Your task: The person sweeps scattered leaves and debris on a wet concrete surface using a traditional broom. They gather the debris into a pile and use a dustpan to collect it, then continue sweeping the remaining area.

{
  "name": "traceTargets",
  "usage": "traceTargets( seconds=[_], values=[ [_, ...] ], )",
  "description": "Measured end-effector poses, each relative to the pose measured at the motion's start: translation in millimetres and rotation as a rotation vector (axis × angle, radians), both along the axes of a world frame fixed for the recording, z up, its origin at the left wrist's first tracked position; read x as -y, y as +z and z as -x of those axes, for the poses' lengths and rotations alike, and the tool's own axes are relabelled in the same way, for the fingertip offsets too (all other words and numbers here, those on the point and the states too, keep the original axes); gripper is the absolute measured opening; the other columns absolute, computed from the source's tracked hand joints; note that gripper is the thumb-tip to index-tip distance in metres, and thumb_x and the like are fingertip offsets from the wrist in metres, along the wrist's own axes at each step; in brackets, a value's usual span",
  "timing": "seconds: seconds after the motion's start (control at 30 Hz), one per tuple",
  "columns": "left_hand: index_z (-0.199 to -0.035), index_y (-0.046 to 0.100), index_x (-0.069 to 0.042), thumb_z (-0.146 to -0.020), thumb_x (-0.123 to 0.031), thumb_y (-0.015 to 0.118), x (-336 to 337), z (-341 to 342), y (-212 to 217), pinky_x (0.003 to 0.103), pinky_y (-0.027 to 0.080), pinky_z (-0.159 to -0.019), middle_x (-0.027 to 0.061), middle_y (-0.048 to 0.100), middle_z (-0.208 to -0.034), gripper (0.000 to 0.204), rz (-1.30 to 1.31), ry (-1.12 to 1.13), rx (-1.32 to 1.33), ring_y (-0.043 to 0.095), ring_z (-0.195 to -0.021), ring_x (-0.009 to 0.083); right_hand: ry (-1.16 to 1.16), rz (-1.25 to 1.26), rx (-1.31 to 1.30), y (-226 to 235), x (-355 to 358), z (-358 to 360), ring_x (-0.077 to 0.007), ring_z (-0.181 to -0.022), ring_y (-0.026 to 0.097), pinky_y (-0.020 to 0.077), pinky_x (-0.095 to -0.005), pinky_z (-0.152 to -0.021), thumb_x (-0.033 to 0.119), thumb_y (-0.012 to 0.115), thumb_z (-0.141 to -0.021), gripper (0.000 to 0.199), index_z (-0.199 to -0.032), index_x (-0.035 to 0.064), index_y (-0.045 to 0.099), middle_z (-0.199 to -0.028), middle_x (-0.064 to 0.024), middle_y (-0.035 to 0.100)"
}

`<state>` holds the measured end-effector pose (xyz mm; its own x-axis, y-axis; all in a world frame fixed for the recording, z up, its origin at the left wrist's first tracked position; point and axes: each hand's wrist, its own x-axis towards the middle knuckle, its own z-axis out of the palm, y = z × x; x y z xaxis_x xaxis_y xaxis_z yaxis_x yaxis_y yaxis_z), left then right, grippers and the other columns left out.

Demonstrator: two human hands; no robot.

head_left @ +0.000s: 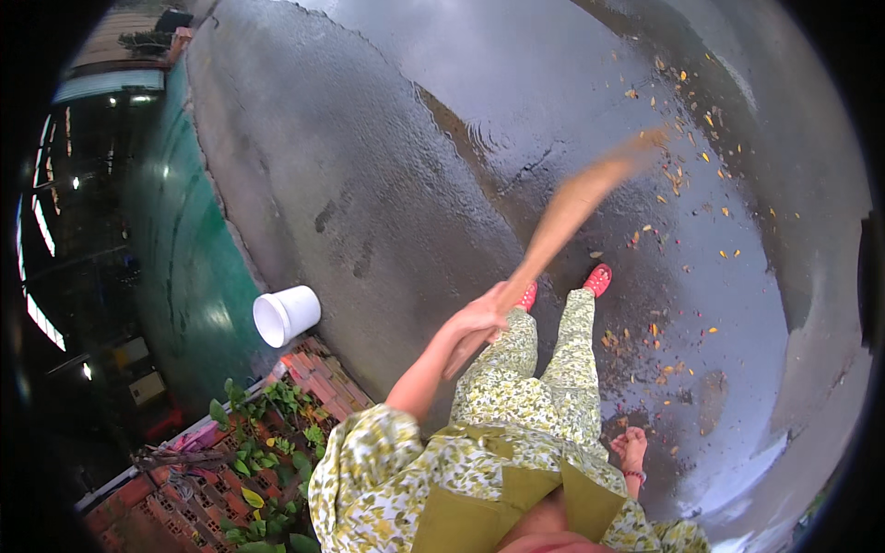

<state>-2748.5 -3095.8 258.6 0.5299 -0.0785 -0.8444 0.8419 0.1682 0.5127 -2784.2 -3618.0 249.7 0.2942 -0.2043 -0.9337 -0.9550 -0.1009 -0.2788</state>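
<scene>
My left hand (479, 313) is wrapped round the narrow end of a straw broom (576, 198), held out in front of my legs. The broom is light brown and widens away from me towards the far right; its far end is smeared by motion, over the wet ground. Several small yellow and brown leaves (676, 180) are scattered about that end. My right hand (631, 449) hangs low at my right side, a bracelet on its wrist. Its fingers are curled in, and I see nothing in them.
A white bucket (295, 311) lies tipped on its side at the left, by a low stack of red bricks (323, 378) with green plants (263, 452). Beyond is a shiny green floor (189, 276). More leaves (659, 341) lie right of my red shoes (599, 279). Shallow water covers much pavement.
</scene>
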Motion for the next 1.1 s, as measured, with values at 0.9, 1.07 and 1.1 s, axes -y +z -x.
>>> traceTargets(
  seconds=[0.9,1.07,1.1],
  values=[
    [-0.128,0.027,-0.006,-0.057,0.003,0.059,274.1,-316.1,-162.2,0.028,0.041,-0.037,0.0058,0.051,-0.072,0.079,0.437,-0.455,-0.082,0.053,-0.049,0.0142,-0.413,-0.285,-0.172,-61.7,-75.4,-293.1,-0.0213,-0.095,0.051,0.0439,-0.0485,-0.077,0.058,0.051,-0.080,0.061,-0.119,0.0111,0.045,-0.107,-0.0153,0.052],
    [-0.131,0.019,0.000,-0.060,-0.005,0.059,222.0,-337.1,-33.8,0.027,0.043,-0.041,0.0088,0.051,-0.077,0.082,0.236,-0.440,0.077,0.052,-0.049,0.0148,-0.302,-0.405,0.274,-104.5,-170.2,-360.5,-0.0175,-0.065,0.058,0.0484,-0.0316,-0.058,0.020,0.062,-0.074,0.020,-0.081,0.0006,0.059,-0.074,-0.0063,0.060],
    [-0.133,0.014,0.000,-0.060,-0.005,0.059,198.0,-325.1,-35.3,0.028,0.043,-0.041,0.0099,0.051,-0.079,0.086,0.303,-0.302,0.122,0.052,-0.049,0.0150,-0.103,-0.347,0.306,-84.2,-202.1,-369.7,-0.0163,-0.062,0.058,0.0480,-0.0319,-0.056,0.019,0.064,-0.074,0.019,-0.079,0.0014,0.057,-0.072,-0.0055,0.058]
  ],
)
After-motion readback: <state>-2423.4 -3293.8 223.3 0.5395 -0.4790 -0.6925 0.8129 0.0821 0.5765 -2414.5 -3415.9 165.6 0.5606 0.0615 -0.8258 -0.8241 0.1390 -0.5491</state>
